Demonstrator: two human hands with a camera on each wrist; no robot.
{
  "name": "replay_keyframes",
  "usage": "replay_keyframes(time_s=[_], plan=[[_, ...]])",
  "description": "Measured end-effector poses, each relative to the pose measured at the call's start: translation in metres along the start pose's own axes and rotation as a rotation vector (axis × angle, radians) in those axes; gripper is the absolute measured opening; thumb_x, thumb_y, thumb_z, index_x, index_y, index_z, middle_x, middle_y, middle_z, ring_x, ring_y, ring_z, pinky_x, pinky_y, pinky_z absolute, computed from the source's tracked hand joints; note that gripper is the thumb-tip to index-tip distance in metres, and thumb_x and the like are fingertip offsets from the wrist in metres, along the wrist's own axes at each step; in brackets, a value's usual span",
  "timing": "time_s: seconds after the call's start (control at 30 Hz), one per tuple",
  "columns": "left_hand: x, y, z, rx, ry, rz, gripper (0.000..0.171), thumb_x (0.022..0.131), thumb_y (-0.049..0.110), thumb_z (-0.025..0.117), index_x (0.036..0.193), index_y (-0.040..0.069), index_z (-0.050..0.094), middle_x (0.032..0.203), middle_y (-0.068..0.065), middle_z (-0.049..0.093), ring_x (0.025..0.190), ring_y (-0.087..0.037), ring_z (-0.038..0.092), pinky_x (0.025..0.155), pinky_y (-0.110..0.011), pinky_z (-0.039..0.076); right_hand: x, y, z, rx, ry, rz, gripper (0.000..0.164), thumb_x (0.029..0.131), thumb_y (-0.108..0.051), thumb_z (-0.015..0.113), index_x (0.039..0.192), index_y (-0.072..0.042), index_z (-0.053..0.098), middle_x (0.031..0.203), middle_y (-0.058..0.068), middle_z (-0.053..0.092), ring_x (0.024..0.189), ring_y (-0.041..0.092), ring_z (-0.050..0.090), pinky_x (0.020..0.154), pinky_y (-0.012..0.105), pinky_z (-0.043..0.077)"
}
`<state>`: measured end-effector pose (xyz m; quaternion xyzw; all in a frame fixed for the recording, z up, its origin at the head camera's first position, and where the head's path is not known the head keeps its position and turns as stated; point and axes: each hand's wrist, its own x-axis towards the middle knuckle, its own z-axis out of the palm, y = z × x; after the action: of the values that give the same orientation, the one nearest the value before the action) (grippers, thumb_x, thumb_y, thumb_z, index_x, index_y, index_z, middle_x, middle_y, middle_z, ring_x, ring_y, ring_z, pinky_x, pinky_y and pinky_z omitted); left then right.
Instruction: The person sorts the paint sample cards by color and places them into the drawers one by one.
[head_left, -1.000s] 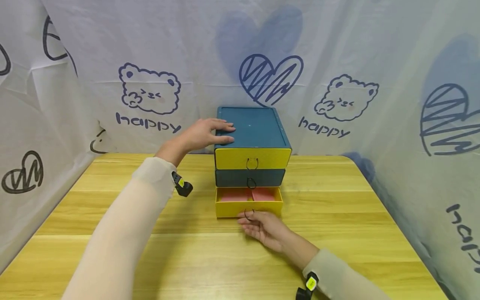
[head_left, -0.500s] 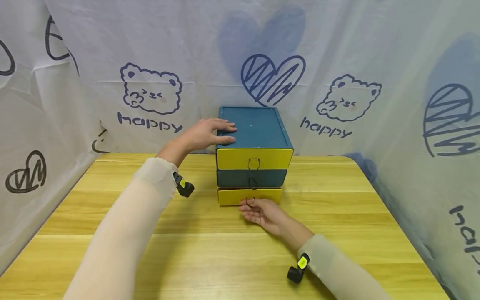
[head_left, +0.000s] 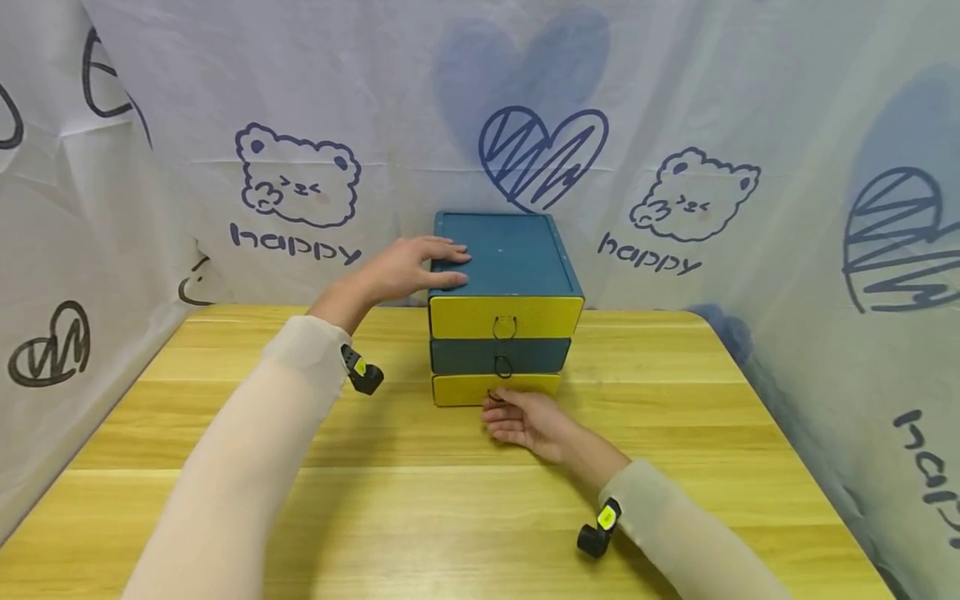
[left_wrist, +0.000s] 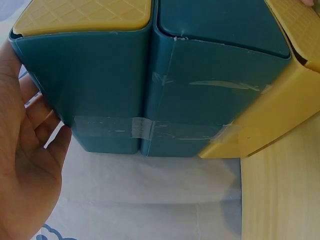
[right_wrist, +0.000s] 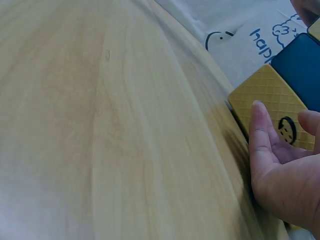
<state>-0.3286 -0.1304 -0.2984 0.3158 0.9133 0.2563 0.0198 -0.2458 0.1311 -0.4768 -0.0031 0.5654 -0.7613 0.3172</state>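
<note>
A stack of three drawer boxes [head_left: 501,250] stands at the back of the table, the top and bottom fronts yellow, the middle one blue. My left hand [head_left: 408,268] rests on the blue top near its left edge, fingers extended. At the bottom yellow drawer [head_left: 459,390], closed against the stack, is my right hand [head_left: 528,423], palm up with loosely spread fingers. In the right wrist view the drawer's black loop handle [right_wrist: 287,130] shows between thumb and fingers, not visibly pinched. The drawer's contents are hidden.
Clear tape [left_wrist: 142,128] joins the boxes along their side. Two more black loops hang on the middle drawer [head_left: 457,357] and top drawer [head_left: 465,317]. A white printed cloth [head_left: 405,100] hangs behind and beside the wooden table [head_left: 420,508].
The bottom drawer, pulled out with pink pieces showing inside, has slid back into the stack. My right hand has moved forward with it. The left hand stays on top.
</note>
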Motion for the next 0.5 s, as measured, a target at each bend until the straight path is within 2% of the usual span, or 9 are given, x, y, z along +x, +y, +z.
replay_keyframes(time_s=[0.1, 0.23, 0.37, 0.5], plan=[[0.000, 0.000, -0.001, 0.001, -0.003, -0.002, 0.059, 0.095, 0.049, 0.060, 0.145, 0.020, 0.051, 0.156, 0.001, 0.033, 0.147, -0.022, 0.019, 0.115, -0.052, 0.021, -0.006, -0.002, -0.005, -0.028, 0.022, -0.022, 0.057, 0.099, -0.035, 0.060, 0.131, 0.011, 0.051, 0.099, 0.012, 0.071, 0.088, 0.022, 0.070, 0.082, 0.035, 0.057], [0.000, 0.002, -0.001, 0.040, 0.007, 0.008, 0.058, 0.095, 0.049, 0.059, 0.143, 0.018, 0.052, 0.154, 0.000, 0.037, 0.147, -0.020, 0.018, 0.116, -0.051, 0.020, -0.018, -0.008, -0.017, -0.114, 0.035, -0.048, 0.058, 0.098, -0.037, 0.060, 0.131, 0.009, 0.052, 0.105, 0.015, 0.070, 0.091, 0.024, 0.069, 0.085, 0.038, 0.056], [-0.003, 0.004, -0.002, 0.104, 0.059, 0.026, 0.055, 0.096, 0.051, 0.056, 0.138, 0.016, 0.057, 0.150, -0.001, 0.044, 0.145, -0.023, 0.024, 0.116, -0.049, 0.021, -0.032, -0.019, -0.029, -0.223, 0.041, -0.065, 0.058, 0.099, -0.038, 0.059, 0.134, 0.007, 0.051, 0.115, 0.018, 0.066, 0.093, 0.024, 0.068, 0.086, 0.038, 0.055], [-0.014, 0.001, -0.001, 0.114, 0.123, 0.009, 0.054, 0.099, 0.051, 0.050, 0.139, 0.016, 0.056, 0.149, -0.005, 0.045, 0.142, -0.027, 0.032, 0.115, -0.049, 0.024, -0.047, -0.033, -0.041, -0.350, 0.028, -0.093, 0.058, 0.101, -0.036, 0.055, 0.138, 0.008, 0.047, 0.122, 0.023, 0.060, 0.098, 0.027, 0.065, 0.087, 0.037, 0.055]])
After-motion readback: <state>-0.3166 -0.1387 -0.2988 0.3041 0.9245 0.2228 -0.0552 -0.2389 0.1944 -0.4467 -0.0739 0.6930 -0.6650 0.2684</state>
